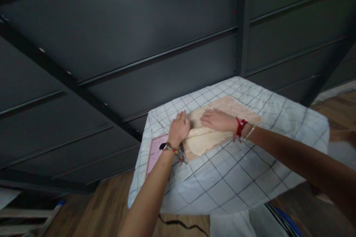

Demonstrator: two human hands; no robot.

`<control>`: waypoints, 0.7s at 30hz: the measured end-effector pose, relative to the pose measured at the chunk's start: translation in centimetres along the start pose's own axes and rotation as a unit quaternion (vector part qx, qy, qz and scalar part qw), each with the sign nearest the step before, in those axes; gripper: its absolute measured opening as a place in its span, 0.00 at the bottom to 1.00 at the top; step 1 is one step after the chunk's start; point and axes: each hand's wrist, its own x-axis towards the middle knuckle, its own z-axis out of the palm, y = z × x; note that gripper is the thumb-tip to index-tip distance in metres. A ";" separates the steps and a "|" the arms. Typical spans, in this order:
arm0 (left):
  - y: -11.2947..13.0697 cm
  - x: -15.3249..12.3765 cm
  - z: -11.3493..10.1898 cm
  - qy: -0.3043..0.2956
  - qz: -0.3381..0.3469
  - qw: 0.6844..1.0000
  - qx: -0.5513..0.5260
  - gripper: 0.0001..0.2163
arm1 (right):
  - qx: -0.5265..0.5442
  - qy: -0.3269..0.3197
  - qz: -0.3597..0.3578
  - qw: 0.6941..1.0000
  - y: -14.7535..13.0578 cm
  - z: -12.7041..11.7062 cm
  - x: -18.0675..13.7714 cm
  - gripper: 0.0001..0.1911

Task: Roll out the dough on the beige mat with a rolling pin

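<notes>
A thin cream sheet [203, 144], soft like dough or cloth, lies on a light wood-coloured board [230, 104]. Across its middle runs a fold or ridge, with the near part flat and its edge uneven. My right hand [218, 119] rests flat on the sheet just beyond the ridge, fingers stretched to the left. At the left end of the sheet, my left hand [179, 129] lies with its fingers pointing away from me, touching the edge. Its fingertips are partly blurred. Neither hand visibly grasps anything.
A pink-framed tablet or phone [157, 152] showing digits lies left of the board, partly behind my left forearm. A white checked cloth [236, 177] covers the small table. Dark metal panels [167, 26] stand right behind it. A black cable [180, 223] hangs below the near edge.
</notes>
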 end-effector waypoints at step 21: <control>-0.1 -6.3 1.1 0.055 -0.014 0.996 0.068 0.29 | 0.118 -0.039 -0.056 0.991 1.6 -1.3 1.2 0.19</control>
